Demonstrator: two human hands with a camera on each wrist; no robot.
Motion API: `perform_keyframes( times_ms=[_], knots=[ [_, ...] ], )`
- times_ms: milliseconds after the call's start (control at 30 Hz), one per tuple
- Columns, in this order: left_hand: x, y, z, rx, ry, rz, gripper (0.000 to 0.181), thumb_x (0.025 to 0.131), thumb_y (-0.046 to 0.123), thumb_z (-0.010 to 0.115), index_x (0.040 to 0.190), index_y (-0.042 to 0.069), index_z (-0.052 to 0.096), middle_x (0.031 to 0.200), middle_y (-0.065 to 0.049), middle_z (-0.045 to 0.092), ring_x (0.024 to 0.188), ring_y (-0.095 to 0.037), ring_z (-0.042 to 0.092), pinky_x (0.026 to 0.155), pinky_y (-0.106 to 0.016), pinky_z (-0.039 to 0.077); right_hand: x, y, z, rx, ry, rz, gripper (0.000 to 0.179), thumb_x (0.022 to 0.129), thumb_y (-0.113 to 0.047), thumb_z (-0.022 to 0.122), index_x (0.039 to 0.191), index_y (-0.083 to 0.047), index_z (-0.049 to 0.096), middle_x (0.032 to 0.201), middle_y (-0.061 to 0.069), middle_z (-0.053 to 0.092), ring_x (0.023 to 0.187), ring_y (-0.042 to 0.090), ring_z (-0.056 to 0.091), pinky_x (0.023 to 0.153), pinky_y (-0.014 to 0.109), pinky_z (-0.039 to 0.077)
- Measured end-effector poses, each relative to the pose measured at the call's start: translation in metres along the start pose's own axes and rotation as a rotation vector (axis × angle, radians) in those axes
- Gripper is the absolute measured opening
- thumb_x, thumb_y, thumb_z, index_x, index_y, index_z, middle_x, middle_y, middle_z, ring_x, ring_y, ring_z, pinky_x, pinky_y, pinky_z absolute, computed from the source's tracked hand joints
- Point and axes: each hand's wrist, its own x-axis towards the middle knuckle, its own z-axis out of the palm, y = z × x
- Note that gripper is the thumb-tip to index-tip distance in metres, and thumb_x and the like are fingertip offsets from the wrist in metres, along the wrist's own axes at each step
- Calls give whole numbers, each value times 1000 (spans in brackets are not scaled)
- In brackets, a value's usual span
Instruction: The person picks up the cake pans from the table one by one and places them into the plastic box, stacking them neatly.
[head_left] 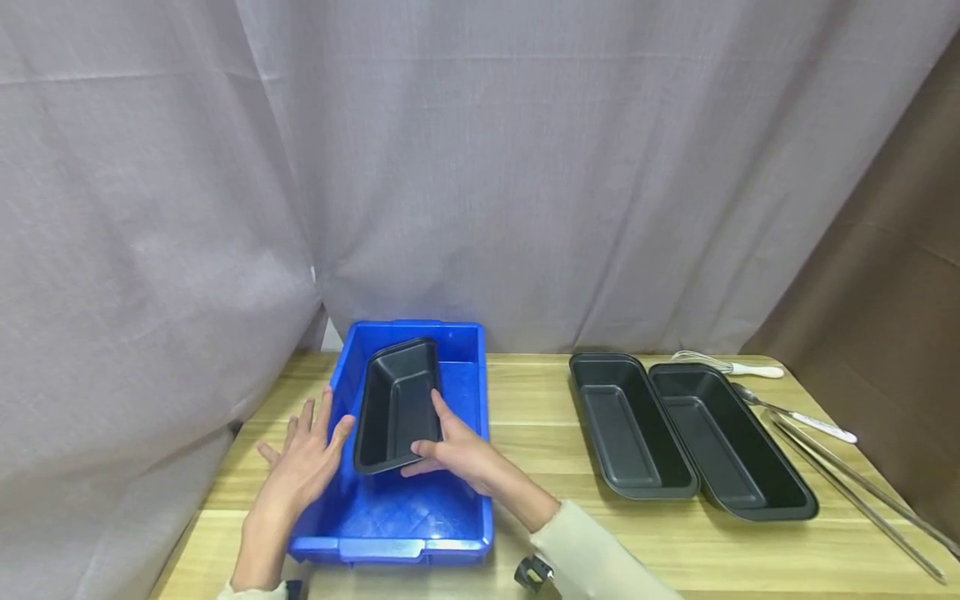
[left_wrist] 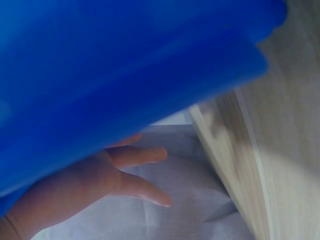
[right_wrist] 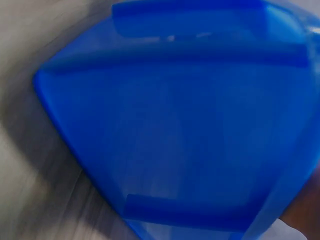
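A dark loaf pan lies tilted inside the blue plastic bin. My right hand grips the pan by its near right corner, thumb over the rim and fingers below it. Beside the bin's left wall, my left hand hovers with fingers spread, holding nothing. The left wrist view shows that hand partly covered by the bin's wall. In the right wrist view the outside of the bin fills most of the picture, and only a bit of skin shows at the right edge.
Two more dark loaf pans stand side by side on the wooden table. To their right lie a whisk, a spoon and long metal tongs. A grey curtain hangs behind the table.
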Motion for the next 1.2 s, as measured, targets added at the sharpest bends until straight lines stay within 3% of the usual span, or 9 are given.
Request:
perform_keyframes(
  times_ms=[233, 333, 467, 700, 900, 933, 1033, 1133, 1200],
  knots=[
    [0, 0, 0, -12, -6, 2, 79, 119, 56, 23, 176, 7, 1, 178, -37, 4, 160, -69, 5, 110, -95, -13, 3, 4, 1, -17, -36, -28, 94, 105, 16, 49, 172, 1, -15, 154, 49, 41, 120, 72, 61, 107, 68, 54],
    [0, -1, -1, -22, -11, -2, 80, 119, 57, 23, 176, 7, 0, 178, -36, 3, 160, -69, 3, 110, -95, -15, 4, 3, 3, -76, -16, -2, 95, 105, 14, 52, 173, 1, -14, 155, 46, 46, 116, 66, 68, 114, 66, 49],
    [0, -2, -1, -19, -9, -3, 80, 119, 57, 23, 177, 7, 0, 178, -36, 3, 160, -69, 3, 110, -95, -15, 4, 2, 5, -156, 6, 64, 97, 107, 8, 57, 172, 3, -14, 149, 41, 57, 108, 53, 77, 129, 59, 34],
    [0, 0, -1, -12, -8, 2, 79, 119, 56, 24, 177, 7, 1, 178, -36, 4, 160, -69, 5, 110, -96, -11, 5, 0, 8, -287, 38, 151, 97, 108, 2, 62, 173, 4, -9, 111, 34, 78, 97, 45, 82, 134, 60, 21],
    [0, 0, -2, -25, -5, 3, 79, 119, 56, 25, 177, 7, 0, 178, -37, 5, 160, -69, 5, 111, -95, -12, 6, 1, 11, -461, 69, 166, 96, 108, -3, 67, 172, 7, -4, 87, 27, 80, 84, 40, 83, 134, 57, 23],
    [0, 0, -2, -24, -5, 3, 79, 119, 56, 25, 177, 7, 0, 178, -37, 5, 160, -69, 5, 111, -95, -12, 6, 1, 11, -510, 80, 167, 96, 108, -5, 68, 172, 8, -2, 91, 27, 80, 84, 40, 83, 133, 57, 24],
    [0, 0, -2, -17, -4, 4, 79, 119, 55, 26, 177, 7, 1, 178, -37, 5, 160, -69, 6, 111, -96, -11, 4, 1, 14, -658, 117, 179, 93, 107, -11, 71, 171, 11, 7, 131, 39, 69, 111, 36, 79, 133, 55, 26],
    [0, 0, -1, -14, -4, 5, 79, 119, 55, 26, 177, 7, 1, 178, -37, 5, 160, -69, 7, 111, -96, -10, 3, 1, 17, -758, 147, 184, 90, 106, -13, 73, 170, 13, 14, 162, 44, 39, 145, 39, 57, 132, 54, 28],
    [0, 0, -1, -14, -6, 6, 79, 119, 56, 26, 177, 7, 1, 178, -37, 6, 160, -69, 7, 111, -96, -10, 3, 1, 19, -795, 158, 190, 89, 106, -14, 73, 169, 14, 17, 167, 44, 31, 155, 42, 44, 133, 52, 29]
  ],
)
